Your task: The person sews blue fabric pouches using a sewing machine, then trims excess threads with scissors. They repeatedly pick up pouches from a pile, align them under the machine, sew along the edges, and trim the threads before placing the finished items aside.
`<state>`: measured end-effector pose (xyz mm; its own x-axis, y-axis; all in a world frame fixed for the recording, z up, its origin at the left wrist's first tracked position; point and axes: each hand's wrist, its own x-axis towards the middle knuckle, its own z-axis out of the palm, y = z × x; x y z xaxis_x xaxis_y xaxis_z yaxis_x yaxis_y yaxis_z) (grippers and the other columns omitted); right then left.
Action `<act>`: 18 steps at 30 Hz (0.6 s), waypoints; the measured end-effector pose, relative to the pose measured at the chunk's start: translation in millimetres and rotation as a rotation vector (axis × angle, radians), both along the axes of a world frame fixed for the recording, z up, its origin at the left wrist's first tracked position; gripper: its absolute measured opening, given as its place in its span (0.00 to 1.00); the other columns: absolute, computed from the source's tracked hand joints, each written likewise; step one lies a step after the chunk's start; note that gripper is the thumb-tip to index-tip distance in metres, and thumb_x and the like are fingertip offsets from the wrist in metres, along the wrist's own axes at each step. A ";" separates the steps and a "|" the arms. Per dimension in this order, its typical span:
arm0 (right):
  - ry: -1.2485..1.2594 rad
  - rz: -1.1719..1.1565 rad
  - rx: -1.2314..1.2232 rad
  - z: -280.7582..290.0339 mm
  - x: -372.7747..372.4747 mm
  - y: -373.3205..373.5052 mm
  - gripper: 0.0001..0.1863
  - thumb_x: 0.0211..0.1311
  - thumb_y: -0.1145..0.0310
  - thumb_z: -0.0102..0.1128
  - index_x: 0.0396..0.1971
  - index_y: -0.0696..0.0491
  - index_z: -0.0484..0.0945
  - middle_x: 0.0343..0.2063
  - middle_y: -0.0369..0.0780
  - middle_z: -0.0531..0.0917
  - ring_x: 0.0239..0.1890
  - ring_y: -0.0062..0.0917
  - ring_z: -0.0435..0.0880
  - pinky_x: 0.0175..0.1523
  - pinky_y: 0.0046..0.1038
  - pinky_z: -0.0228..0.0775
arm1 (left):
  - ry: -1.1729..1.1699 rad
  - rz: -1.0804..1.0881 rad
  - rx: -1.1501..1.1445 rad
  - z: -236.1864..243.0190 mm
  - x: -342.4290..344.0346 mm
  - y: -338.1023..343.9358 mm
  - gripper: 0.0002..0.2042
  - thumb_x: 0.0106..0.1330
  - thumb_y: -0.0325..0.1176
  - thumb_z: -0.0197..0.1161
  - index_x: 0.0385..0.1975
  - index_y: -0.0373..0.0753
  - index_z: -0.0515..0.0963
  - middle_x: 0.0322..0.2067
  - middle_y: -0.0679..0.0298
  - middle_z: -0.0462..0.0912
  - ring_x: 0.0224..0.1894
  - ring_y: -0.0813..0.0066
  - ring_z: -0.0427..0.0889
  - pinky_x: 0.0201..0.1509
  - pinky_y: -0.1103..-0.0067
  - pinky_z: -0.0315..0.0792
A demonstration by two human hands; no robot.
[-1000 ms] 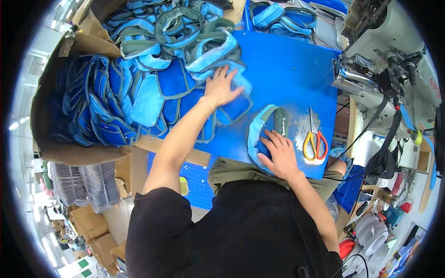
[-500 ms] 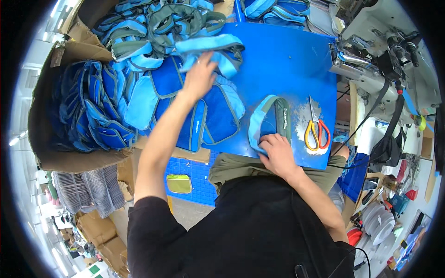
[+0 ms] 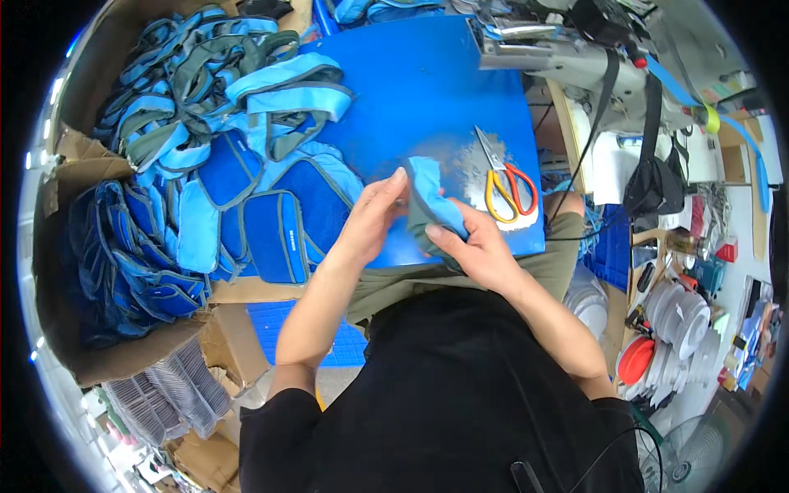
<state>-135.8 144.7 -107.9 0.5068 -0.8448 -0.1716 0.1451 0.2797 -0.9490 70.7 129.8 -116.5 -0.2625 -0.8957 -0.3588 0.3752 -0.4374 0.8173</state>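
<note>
A light-blue and dark grey-green padded fabric strap [image 3: 426,195] is raised over the near part of the blue table, bent between my two hands. My left hand [image 3: 371,220] grips its left side, with some fingers hidden behind the fabric. My right hand [image 3: 483,248] pinches the lower right part, thumb lying on top. To the right lie scissors [image 3: 503,182] with one orange-red and one yellow handle, blades pointing away. Left of my hands are flat blue fabric pieces [image 3: 275,237] with grey edging. Beyond them is a heap of similar straps [image 3: 197,94].
An open cardboard box [image 3: 57,345] filled with blue pieces stands at the left edge. A sewing machine [image 3: 567,62] occupies the far right of the blue table [image 3: 394,82]. A black cable hangs at the right. Stacked grey sheets [image 3: 177,394] sit below the box.
My left hand has come from the strap heap to the strap by my right hand. That strap has been lifted off the table and folded over. The whole view has shifted.
</note>
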 end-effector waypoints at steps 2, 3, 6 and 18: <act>-0.095 0.089 0.169 1.1 -11.5 -0.9 0.15 0.77 0.65 0.59 0.52 0.60 0.79 0.37 0.35 0.85 0.39 0.15 0.82 0.45 0.25 0.77 | 0.184 0.117 0.085 10.0 -22.3 -2.2 0.22 0.77 0.49 0.55 0.55 0.35 0.79 0.52 0.55 0.85 0.56 0.64 0.82 0.64 0.66 0.72; -0.082 0.090 0.198 0.2 -14.2 -1.0 0.14 0.77 0.65 0.58 0.52 0.59 0.79 0.36 0.34 0.85 0.37 0.15 0.82 0.44 0.25 0.77 | 0.206 0.171 0.046 8.8 -24.3 -5.8 0.22 0.77 0.49 0.55 0.56 0.35 0.78 0.52 0.55 0.85 0.56 0.62 0.82 0.64 0.64 0.72; 0.232 0.115 -0.076 7.1 -22.2 3.9 0.19 0.74 0.58 0.62 0.54 0.57 0.79 0.34 0.37 0.87 0.35 0.24 0.85 0.41 0.30 0.77 | 0.304 0.283 -0.041 14.2 -29.9 -14.2 0.23 0.78 0.49 0.53 0.58 0.35 0.76 0.52 0.54 0.85 0.58 0.57 0.81 0.65 0.61 0.72; -0.117 0.152 0.034 34.2 -25.6 -34.3 0.27 0.73 0.52 0.62 0.59 0.59 0.77 0.50 0.39 0.82 0.52 0.21 0.78 0.58 0.27 0.70 | -0.080 -0.032 -0.541 84.9 -54.5 -33.5 0.30 0.72 0.47 0.55 0.66 0.30 0.73 0.69 0.45 0.70 0.75 0.53 0.63 0.80 0.59 0.50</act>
<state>-161.4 110.4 -73.7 0.6467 -0.7514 -0.1312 0.2077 0.3390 -0.9176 16.2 96.3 -31.6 -0.2838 -0.9499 0.1308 0.2956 0.0431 0.9543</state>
